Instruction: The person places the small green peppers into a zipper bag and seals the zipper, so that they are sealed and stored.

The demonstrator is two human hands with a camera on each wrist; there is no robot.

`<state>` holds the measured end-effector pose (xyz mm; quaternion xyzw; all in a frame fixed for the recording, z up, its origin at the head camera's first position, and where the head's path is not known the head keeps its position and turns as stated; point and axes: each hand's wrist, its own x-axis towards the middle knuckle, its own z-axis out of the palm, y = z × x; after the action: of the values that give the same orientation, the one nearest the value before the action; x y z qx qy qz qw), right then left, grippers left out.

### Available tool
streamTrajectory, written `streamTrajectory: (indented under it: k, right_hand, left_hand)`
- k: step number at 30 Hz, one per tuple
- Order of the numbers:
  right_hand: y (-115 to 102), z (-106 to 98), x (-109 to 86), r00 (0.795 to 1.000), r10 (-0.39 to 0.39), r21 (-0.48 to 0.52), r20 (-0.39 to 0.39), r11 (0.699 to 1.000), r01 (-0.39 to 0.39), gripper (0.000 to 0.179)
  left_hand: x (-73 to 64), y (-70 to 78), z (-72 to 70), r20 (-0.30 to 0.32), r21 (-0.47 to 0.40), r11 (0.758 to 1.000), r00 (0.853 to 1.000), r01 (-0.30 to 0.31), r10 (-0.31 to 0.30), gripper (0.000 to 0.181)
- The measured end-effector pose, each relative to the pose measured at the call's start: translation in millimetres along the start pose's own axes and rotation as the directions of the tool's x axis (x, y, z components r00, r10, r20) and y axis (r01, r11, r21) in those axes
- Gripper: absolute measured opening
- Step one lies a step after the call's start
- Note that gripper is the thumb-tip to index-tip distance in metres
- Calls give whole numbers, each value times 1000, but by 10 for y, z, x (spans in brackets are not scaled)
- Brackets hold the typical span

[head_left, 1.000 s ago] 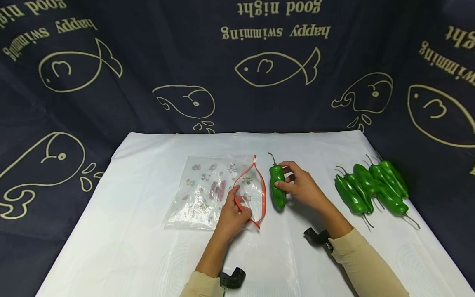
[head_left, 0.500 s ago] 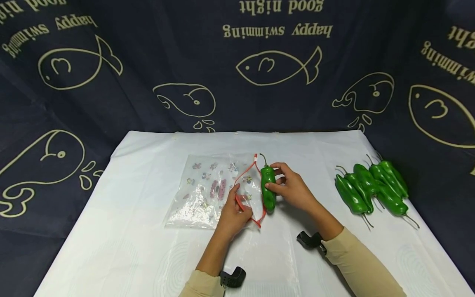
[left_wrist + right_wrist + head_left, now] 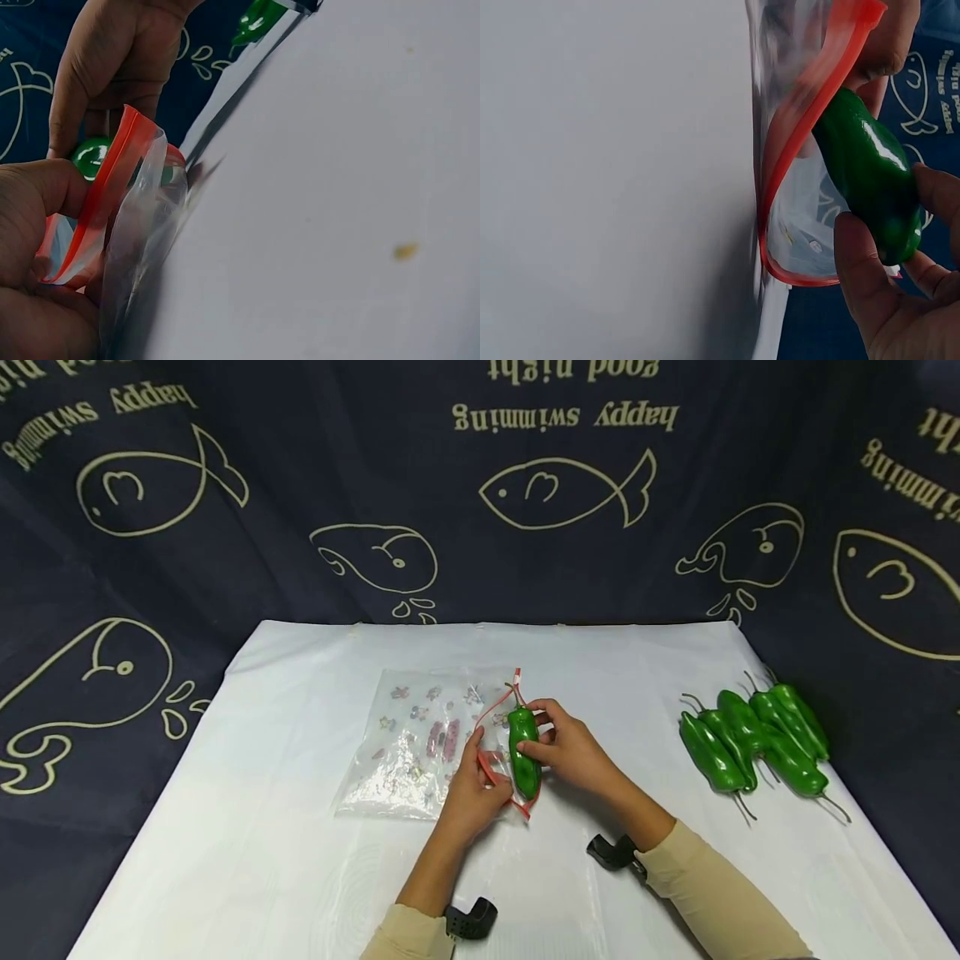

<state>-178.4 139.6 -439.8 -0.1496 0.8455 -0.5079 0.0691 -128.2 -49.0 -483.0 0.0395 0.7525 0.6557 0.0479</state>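
Observation:
A clear zip bag point(image 3: 405, 752) with printed cartoon figures lies on the white table, its red-edged mouth point(image 3: 784, 161) spread apart toward the right. My left hand point(image 3: 474, 789) pinches the near part of that red rim. Between thumb and fingers, my right hand point(image 3: 566, 747) holds a green pepper point(image 3: 524, 752) at the mouth. Seen from the right wrist, one end of the pepper point(image 3: 874, 176) passes behind the red edge, inside the opening. From the left wrist, only a bit of the pepper point(image 3: 93, 156) shows past the rim.
Several more green peppers point(image 3: 750, 739) lie in a group near the table's right edge. A dark cloth with fish and whale drawings point(image 3: 375, 452) hangs behind the white table point(image 3: 247, 860). Each wrist wears a black camera mount point(image 3: 471, 918).
My right hand has carried the green pepper leftward, from beside the bag to its red-edged mouth. The left hand keeps its pinch on the rim, nearly still.

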Motion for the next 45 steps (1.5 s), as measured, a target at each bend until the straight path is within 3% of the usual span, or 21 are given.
streamTrajectory:
  k: [12,17,26,29,32,39,45]
  right_hand:
    - [-3,4,-51,1000,1,24,24,1000,-1,56]
    - [-21,6,-79,1000,18,10,20,1000,-19,56]
    - [-71,-8,-117,1000,3,-34,15,999,-3,54]
    - [-87,-15,-124,1000,-5,-32,12,999,6,55]
    - [-94,-14,-133,1000,-14,-27,12,1000,15,55]
    - [-76,-3,-152,1000,-10,-25,-1,1000,10,55]
    - [-52,7,-134,1000,-2,-43,2,999,3,54]
  left_hand:
    - [-2,6,8,4,-65,998,1000,-3,4,106]
    - [-8,6,12,11,-50,998,1000,23,-23,107]
    - [-140,392,-23,49,-63,998,999,26,-22,103]
    - [-149,428,-31,50,-60,998,999,24,-21,103]
    - [-131,375,-27,46,-62,998,999,25,-22,104]
    - [-11,59,21,30,-34,999,999,18,-17,109]
    - [-15,32,27,21,6,1000,1000,-6,6,109]
